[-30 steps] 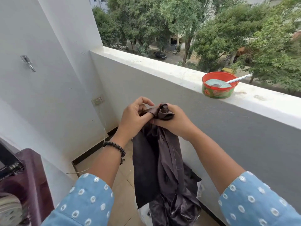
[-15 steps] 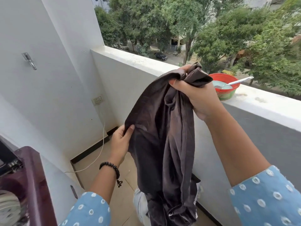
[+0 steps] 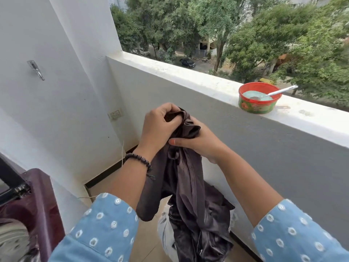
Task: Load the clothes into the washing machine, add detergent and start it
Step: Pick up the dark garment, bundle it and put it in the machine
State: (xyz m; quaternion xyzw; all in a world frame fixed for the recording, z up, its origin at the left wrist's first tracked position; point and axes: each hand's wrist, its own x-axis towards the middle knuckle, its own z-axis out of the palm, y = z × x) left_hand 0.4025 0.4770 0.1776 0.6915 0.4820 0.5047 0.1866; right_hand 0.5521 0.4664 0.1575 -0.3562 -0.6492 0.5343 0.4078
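A dark grey-brown garment [image 3: 187, 190] hangs in front of me, its lower part bunched down near the floor. My left hand [image 3: 157, 127] and my right hand [image 3: 198, 142] both grip its gathered top edge, close together at chest height. The maroon top-loading washing machine [image 3: 37, 205] stands at the lower left, its tub open with some cloth inside. A red and green tub of pale blue detergent powder [image 3: 258, 101] with a metal spoon [image 3: 281, 90] in it sits on the balcony ledge to the right.
The white balcony parapet [image 3: 188, 74] runs from the middle to the right edge. A pale bag or basket [image 3: 166, 229] lies on the tiled floor under the garment. A wall socket [image 3: 115, 114] and a metal hook [image 3: 36, 69] are on the white wall at left.
My right hand, which had lifted the garment high by the detergent tub, came back down. My left hand rose from the cloth's side, and both hands now hold the top together.
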